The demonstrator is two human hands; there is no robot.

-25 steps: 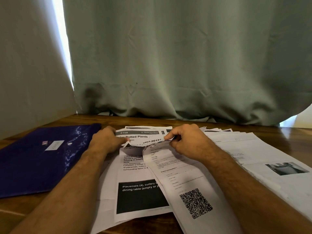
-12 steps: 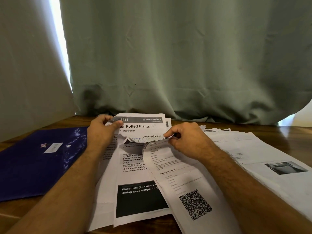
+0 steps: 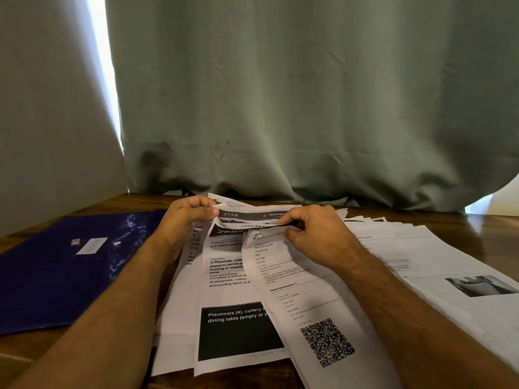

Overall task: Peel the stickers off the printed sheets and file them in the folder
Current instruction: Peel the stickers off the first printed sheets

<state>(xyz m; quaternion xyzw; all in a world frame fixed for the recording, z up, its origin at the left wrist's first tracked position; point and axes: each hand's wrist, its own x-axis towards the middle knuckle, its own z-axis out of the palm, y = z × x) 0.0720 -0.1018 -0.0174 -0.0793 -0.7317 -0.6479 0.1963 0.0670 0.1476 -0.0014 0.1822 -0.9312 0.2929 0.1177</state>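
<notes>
On the wooden desk (image 3: 491, 220), one dark blue folder (image 3: 56, 276) lies far left, bare wood at its near corner. Two hands meet mid-desk: left hand (image 3: 182, 223) and right hand (image 3: 311, 228), fingers pinching one curled sheet (image 3: 247, 216) above several fanned printed sheets (image 3: 421, 262). A grey-green curtain (image 3: 280, 94) hangs behind.

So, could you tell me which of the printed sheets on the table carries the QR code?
The sheet slanting under the right hand has the QR code near its bottom; the sheet with the black box beside it does not.

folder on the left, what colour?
Dark blue folder, glossy with a small white label; the head view shows it.
</notes>
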